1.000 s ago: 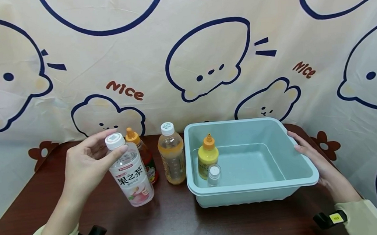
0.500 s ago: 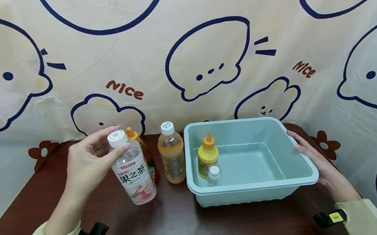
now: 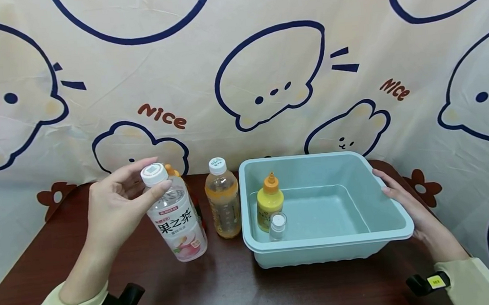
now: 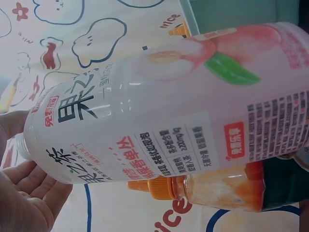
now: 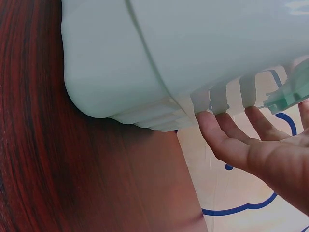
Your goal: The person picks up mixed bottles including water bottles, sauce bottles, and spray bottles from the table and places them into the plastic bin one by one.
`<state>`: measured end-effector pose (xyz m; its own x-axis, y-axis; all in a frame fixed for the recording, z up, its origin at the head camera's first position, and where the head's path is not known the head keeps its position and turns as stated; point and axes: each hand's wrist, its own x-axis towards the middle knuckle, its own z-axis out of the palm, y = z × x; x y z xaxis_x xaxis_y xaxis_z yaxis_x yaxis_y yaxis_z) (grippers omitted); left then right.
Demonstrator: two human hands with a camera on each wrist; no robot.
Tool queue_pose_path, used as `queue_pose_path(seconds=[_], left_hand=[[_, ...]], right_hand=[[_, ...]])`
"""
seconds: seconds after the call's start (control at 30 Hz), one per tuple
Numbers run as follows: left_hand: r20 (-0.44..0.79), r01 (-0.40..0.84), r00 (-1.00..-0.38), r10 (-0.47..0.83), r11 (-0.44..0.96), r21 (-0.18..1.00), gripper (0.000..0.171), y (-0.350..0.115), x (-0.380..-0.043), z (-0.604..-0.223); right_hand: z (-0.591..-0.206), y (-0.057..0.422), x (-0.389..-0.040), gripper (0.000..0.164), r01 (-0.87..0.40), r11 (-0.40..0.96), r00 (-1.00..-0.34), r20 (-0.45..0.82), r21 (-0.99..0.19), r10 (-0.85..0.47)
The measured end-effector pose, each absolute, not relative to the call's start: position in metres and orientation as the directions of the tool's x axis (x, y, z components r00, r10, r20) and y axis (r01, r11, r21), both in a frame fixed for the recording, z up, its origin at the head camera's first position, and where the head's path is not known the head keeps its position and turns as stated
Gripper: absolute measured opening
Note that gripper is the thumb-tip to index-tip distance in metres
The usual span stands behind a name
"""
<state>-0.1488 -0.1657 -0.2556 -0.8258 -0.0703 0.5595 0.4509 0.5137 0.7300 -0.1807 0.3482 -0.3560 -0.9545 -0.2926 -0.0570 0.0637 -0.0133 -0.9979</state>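
In the head view my left hand (image 3: 119,200) grips a clear fruit tea bottle (image 3: 180,229) by its neck, just under the white cap. The bottle leans, its base toward the lower right; whether it touches the table cannot be told. Behind it, mostly hidden, is a red sauce bottle with an orange nozzle cap (image 4: 161,187). My right hand (image 3: 413,211) holds the right rim of a pale blue plastic basin (image 3: 329,241). In the right wrist view, its fingertips (image 5: 205,118) touch the outer wall below the rim.
A brownish, white-capped drink bottle (image 3: 224,207) stands against the basin's left side. Inside the basin, at its left, are a yellow squeeze bottle (image 3: 270,203) and a small clear white-capped bottle (image 3: 277,226). A printed cloth (image 3: 264,74) hangs behind the dark table (image 3: 221,293).
My left hand has moved slightly right with the fruit tea bottle, which now covers more of the sauce bottle. The right hand and basin have stayed in place.
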Motion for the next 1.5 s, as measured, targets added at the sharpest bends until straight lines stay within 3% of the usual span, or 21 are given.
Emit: queue_pose_path(seconds=[1.5], left_hand=[[0.656,0.589,-0.753,-0.049,0.392,0.706,0.041,-0.143,-0.148,-0.225]], right_hand=[[-0.356,0.349,-0.181,0.053,0.054,0.007,-0.954,-0.054,-0.998,-0.294]])
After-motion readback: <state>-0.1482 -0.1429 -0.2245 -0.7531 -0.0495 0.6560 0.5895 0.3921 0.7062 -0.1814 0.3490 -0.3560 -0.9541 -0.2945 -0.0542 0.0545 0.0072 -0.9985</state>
